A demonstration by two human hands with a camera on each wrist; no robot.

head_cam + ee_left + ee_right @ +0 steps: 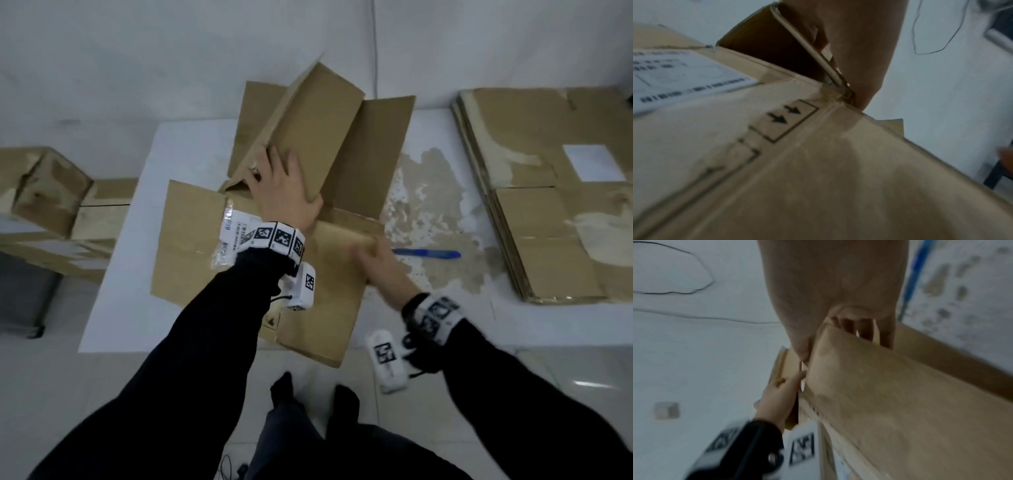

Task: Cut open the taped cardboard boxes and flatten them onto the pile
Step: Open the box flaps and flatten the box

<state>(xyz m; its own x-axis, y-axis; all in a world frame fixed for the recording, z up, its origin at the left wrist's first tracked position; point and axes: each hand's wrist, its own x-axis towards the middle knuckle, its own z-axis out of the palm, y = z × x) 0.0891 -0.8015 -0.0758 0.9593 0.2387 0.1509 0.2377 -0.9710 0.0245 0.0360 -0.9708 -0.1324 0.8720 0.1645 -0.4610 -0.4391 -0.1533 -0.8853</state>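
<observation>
Two stacks of cardboard flanking one white bench (191, 144), a half-collapsed box between them.

At the right end, the pile (548, 205) of flattened sheets, edges roughly squared: judged the place for the next flat piece.

In the middle, the opened box (205, 291), on its side, flaps splayed toward the near edge and toward the wall, one broad panel tilted up. Tape apparently cut, walls not yet folded down; judged midway through flattening.

At the left, beyond the bench edge, the taped boxes (51, 192), closed and waiting.

On the raised panel, the left hand (284, 192), fingers spread and fairly straight, tips reaching the panel's left edge; pressing there, probably to push the wall over and fold the box along its crease.

At the near right flap, the right hand (380, 267), blurred from above; from the right wrist, thumb on one face and fingers on the other, pinching the flap edge, likely to steady or pull against the left hand's push.

On the box's near face, a white shipping label (236, 229), partly under the left wrist.

Just beyond the right hand, apart from it, a blue pen-shaped tool (428, 254) flat on the bench, within reach, presumably for the next taped seam.
</observation>
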